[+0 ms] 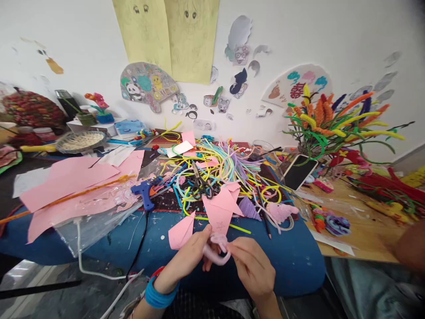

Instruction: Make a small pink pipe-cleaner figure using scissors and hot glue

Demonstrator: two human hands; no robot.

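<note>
A pale pink pipe cleaner [216,256], bent into a loop with a small coil at its top, is held between my two hands over the table's front edge. My left hand [194,249] grips its left side, the thumb on top. My right hand [254,268] pinches the right end of the loop. Just beyond lies a pink paper piece [219,212] with a star drawn on it. Left of that is another pink paper piece [182,231]. Black scissors [201,182] rest farther back on the pile.
A blue glue gun [144,193] lies left, its cord hanging off the front edge. Pastel pipe cleaners [229,159] heap up at the centre back. A phone [300,172] leans against a pipe-cleaner bouquet [328,119]. Large pink sheets [69,181] cover the left side. Someone's arm [411,246] shows far right.
</note>
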